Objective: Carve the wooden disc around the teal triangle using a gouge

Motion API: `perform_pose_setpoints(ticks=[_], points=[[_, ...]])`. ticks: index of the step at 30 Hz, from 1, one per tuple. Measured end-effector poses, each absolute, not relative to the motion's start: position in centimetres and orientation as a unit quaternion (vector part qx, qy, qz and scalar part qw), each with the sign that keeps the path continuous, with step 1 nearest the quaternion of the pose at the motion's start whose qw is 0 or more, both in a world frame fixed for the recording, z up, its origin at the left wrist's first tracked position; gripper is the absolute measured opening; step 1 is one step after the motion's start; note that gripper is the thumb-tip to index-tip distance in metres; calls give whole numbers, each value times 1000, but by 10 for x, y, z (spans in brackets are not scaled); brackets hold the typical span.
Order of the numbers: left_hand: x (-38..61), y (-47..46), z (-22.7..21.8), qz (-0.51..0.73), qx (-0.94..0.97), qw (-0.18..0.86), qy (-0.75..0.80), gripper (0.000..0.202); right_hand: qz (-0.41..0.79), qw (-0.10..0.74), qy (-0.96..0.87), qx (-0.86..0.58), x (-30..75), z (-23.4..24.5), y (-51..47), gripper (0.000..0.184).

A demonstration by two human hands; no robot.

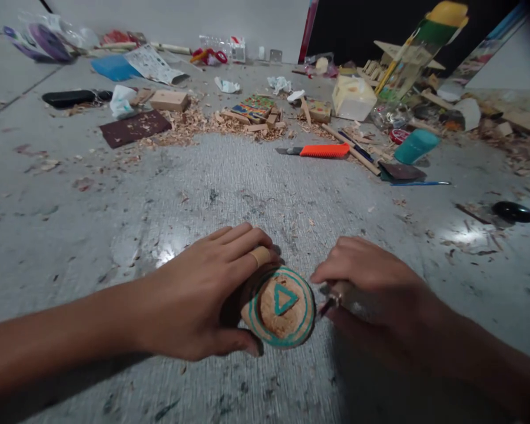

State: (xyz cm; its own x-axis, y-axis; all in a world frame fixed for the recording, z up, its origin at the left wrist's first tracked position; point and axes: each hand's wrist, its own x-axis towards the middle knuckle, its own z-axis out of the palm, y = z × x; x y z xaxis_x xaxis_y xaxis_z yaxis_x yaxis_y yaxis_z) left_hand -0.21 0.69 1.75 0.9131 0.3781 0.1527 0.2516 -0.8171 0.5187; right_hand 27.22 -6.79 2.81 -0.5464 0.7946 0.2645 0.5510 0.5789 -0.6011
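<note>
a round wooden disc [279, 306] lies flat on the grey floor [229, 176] near the bottom middle of the view, its face painted with a teal triangle inside teal rings. the left hand [203, 288] cups its left edge, fingers pressed together and curled over the top rim, thumb along the lower edge, with a tan bandage on one finger. the right hand [371, 288] sits just to the disc's right, fingers closed in a pinch around a small carving tool [335, 297] whose tip touches the disc's right rim. further out on the floor lie an orange utility knife [320, 151], a teal cup [416, 146] on its side, a dark sheet of sandpaper [135, 128], a small wooden block [169, 100] and a spread of wood shavings [203, 123]. a black oval object [513, 211] rests well apart to the right.
</note>
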Motion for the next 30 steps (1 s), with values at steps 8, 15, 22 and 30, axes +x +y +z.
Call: perform_pose_setpoints(ticks=[8,15,22,30], points=[[-4,6,10,153,931,296,148,64,191,164,-901,-353,249,29,-49,16],[-4,9,3,180,927,302,129,64,145,151,-917,-338,246,21,-47,18],[-3,9,2,172,925,314,125,58,181,167,-892,-379,245,14,-48,12],[-4,7,5,171,930,296,131,67,138,323,-768,-535,261,29,-47,28]])
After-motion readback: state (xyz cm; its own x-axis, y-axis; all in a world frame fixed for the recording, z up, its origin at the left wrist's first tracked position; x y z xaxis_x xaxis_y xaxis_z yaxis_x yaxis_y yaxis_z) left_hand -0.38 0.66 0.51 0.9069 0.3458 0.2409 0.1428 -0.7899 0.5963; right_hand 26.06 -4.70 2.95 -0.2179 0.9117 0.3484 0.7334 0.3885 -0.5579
